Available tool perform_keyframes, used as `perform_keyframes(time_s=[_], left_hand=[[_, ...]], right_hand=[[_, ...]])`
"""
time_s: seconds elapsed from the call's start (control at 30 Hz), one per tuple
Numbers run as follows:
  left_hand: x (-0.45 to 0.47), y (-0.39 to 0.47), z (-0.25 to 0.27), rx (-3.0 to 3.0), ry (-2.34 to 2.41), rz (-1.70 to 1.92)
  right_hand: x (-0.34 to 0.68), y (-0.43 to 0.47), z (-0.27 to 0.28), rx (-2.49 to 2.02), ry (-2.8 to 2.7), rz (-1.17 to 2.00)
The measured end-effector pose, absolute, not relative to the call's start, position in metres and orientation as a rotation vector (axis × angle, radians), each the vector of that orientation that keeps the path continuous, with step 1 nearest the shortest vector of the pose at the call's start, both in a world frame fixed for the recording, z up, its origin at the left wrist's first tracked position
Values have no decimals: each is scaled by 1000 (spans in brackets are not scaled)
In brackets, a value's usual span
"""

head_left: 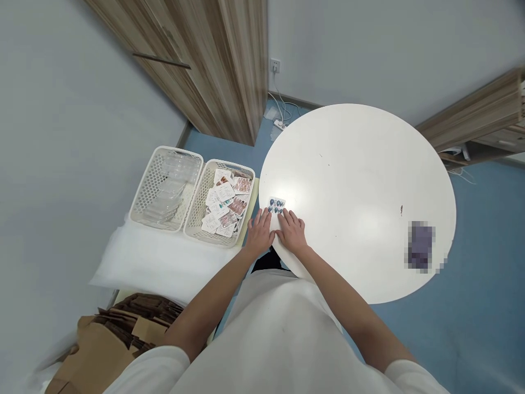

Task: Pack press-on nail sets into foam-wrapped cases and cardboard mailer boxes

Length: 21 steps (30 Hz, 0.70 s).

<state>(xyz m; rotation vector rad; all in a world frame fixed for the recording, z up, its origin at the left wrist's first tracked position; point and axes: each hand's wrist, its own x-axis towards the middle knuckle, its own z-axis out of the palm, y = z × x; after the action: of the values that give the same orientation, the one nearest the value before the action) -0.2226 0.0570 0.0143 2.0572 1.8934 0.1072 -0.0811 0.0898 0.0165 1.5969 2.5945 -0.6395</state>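
A small card of press-on nails [276, 204], blue and green in two rows, lies flat near the left edge of the round white table [348, 164]. My left hand [260, 235] rests at the table's edge, its stretched fingertips by the card's near left corner. On the other side, my right hand [292, 232] lies on the tabletop with fingers extended and fingertips at the near right corner. Both thumbs point inward and come close together below the card. Neither hand is closed around anything.
Left of the table stand a white basket [211, 167] of nail cards and another basket [141, 180] with clear plastic trays. White wrapping sheet [164, 260] and brown cardboard [98, 355] lie nearer me. A pixelated purple item [420, 246] is at the table's right.
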Motion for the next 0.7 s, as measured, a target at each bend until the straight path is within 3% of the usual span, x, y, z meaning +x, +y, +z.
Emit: perform_keyframes(time_s=[0.27,0.7], left_hand=[[-217,48,15,2029,1942,119],[-184,-28,53,1592,1777,379]], right_hand=[[-69,81,18,1561,2629,-770],[15,21,49,1292,2591,-1320]])
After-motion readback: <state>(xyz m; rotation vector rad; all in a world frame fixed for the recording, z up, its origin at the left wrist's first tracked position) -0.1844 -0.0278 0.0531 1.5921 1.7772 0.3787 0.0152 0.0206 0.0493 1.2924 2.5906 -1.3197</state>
